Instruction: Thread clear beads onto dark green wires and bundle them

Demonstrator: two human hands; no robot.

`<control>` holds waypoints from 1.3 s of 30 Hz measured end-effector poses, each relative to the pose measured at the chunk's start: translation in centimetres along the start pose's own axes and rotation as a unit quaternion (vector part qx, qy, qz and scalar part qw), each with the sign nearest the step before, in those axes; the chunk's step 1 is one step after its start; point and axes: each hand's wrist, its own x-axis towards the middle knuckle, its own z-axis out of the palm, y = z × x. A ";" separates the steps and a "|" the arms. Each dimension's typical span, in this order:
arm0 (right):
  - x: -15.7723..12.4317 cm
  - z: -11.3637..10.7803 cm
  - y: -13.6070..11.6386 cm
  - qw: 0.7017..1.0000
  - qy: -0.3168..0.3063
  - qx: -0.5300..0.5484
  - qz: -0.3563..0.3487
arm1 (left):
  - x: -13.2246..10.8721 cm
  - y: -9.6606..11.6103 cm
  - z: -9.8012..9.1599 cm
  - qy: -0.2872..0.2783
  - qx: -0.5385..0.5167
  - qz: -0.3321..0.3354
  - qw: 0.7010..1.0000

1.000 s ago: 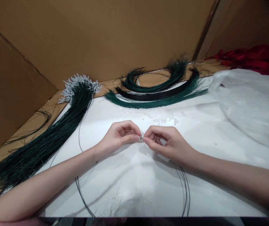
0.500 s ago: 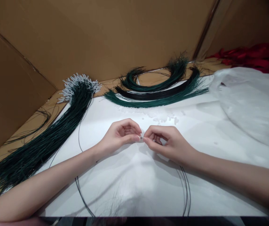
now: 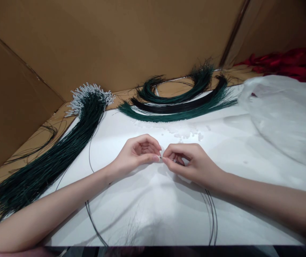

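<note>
I see the white board (image 3: 153, 214) running from under my hands to its near edge, with working room there. Far off lie three curved strand bundles (image 3: 178, 109); at left, one white-tipped bundle (image 3: 70, 150). My left hand (image 3: 139, 152) and right hand (image 3: 189, 160), pinched narrow, hold one tiny dark piece (image 3: 161, 157) between them, long axis left to right.

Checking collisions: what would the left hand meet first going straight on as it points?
Likely the tiny piece between the left hand and the right hand, then the right hand itself; depth is hard to judge.
</note>
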 end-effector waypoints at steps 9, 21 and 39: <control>0.0 -0.1 -0.1 0.999 0.012 -0.029 0.015 | -0.2 0.1 0.2 0.008 0.049 0.004 0.999; 0.0 0.1 0.4 0.997 0.044 0.019 0.055 | -0.5 0.2 1.1 0.030 0.078 0.030 0.996; 0.0 0.1 -0.1 0.998 0.030 -0.036 0.030 | -0.5 0.2 0.9 0.034 0.118 0.077 0.989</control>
